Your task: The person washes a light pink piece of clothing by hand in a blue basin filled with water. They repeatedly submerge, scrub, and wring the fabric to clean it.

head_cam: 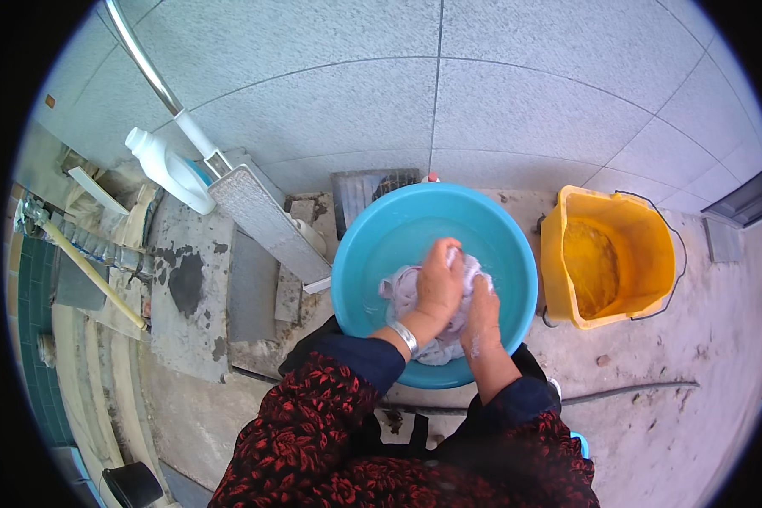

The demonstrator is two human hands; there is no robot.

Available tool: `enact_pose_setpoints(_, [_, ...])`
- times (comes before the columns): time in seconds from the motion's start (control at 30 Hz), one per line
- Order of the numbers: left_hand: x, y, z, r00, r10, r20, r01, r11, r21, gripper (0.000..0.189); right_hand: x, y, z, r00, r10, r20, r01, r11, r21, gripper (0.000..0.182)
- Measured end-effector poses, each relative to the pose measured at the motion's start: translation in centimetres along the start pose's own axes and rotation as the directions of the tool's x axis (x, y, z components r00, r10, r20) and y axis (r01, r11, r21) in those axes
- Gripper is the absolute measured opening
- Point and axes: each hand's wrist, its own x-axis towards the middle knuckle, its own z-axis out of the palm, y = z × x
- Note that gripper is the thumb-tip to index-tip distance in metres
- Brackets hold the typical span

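A round turquoise plastic basin point(349, 254) stands before me with water in it. Pale, wet cloth point(403, 289) lies bunched in the water towards the basin's near side. My left hand point(441, 279), below a silver bracelet on the wrist, is closed on a fold of the cloth. Beside it on the right, my right hand point(482, 311) grips the same cloth, its fingers partly hidden by the fabric. Both hands are close together, and some suds cling to the right wrist.
Right of the basin stands a yellow bucket point(660, 267) with a wire handle. On the left are a flat mop point(270, 222) leaning on the tiled wall, a white plastic jug point(171, 174) and a tap with a yellowish hose point(95, 273). A dark hose point(628, 390) crosses the concrete.
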Motion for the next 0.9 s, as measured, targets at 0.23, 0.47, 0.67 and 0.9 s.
enact_pose_setpoints(0.23, [-5.4, 3.4, 0.1, 0.948, 0.136, 0.289, -0.146, 0.989, 0.013, 0.025, 4.2, -2.0, -3.5, 0.974, 0.046, 0.222, -0.095, 0.972, 0.215, 0.027])
enact_pose_setpoints(0.47, [-0.5, 1.2, -0.5, 0.984, 0.176, 0.017, -0.176, 0.982, 0.062, 0.016, 0.4, -1.0, 0.4, 0.994, 0.014, 0.111, -0.032, 0.987, 0.154, 0.022])
enact_pose_setpoints(0.67, [-3.2, 2.2, 0.0, 0.886, 0.411, 0.216, -0.434, 0.898, 0.070, 0.011, 3.1, -0.7, -2.8, 0.940, 0.130, 0.315, -0.239, 0.909, 0.340, 0.023])
enact_pose_setpoints(0.9, [4.8, 1.3, -4.6, 0.877, -0.272, 0.397, 0.472, 0.650, -0.596, 0.048, 0.6, -4.3, 0.5, 0.841, 0.186, 0.508, -0.402, 0.843, 0.357, 0.045])
